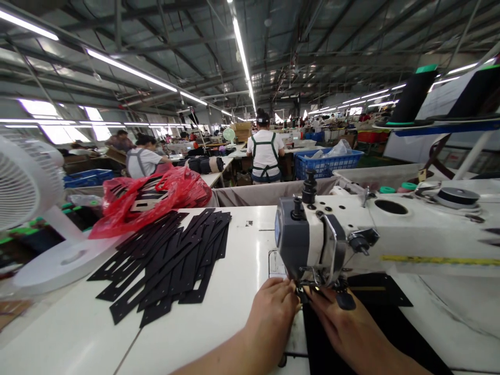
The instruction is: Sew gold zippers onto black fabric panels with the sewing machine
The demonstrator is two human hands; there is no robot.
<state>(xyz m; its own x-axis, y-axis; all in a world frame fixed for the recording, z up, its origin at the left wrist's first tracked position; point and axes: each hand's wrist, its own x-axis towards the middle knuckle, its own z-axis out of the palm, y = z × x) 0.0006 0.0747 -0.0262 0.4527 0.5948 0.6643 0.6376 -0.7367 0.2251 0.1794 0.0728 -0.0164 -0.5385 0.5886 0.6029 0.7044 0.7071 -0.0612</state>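
Note:
My left hand (273,307) is at the needle area of a white and grey sewing machine (297,239). Its fingers are bent and pinched together on the edge of a black fabric piece (318,349). My right hand (347,320) rests over the same piece, fingers curled in beside the presser foot, the tips partly hidden by the machine head. The fabric runs from under the needle toward me and out to the right beneath my right forearm. Behind that hand lies a black slotted panel (394,291), partly under the machine arm.
Left of the machine, a loose pile of black slotted strips (172,265) lies on the white table (219,333). Behind it sits a red plastic bag (175,185); a white fan (58,250) stands far left. Thread cones (414,96) rise at right. Co-workers (265,148) sit beyond.

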